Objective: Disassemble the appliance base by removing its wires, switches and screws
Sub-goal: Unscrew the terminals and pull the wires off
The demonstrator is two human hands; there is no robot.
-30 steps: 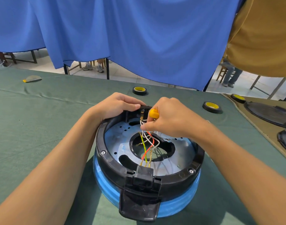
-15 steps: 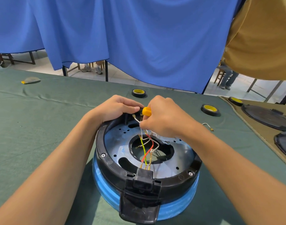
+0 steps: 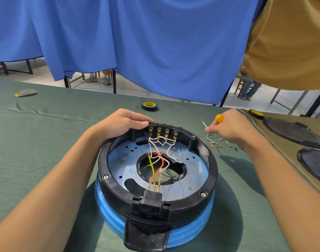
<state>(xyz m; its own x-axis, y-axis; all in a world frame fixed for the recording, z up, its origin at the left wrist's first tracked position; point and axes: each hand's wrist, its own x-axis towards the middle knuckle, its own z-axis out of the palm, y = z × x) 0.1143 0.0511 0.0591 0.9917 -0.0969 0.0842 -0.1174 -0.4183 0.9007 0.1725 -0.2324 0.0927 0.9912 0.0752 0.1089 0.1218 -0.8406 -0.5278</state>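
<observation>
White wire [image 3: 204, 123] pinched by right hand [image 3: 230, 128]; left hand [image 3: 123, 124] grips appliance base [image 3: 212, 171].

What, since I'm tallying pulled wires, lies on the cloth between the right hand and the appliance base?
In the head view, loose white wires with brass terminals lie on the green cloth between the right hand and the appliance base.

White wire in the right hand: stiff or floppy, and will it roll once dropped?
Probably springy rather than limp: the white wire pinched in the right hand sticks upward unsupported. Likely very light, since fingertips alone hold it. It should keep its bends like the loose wires on the green cloth, unlikely to roll.
</observation>
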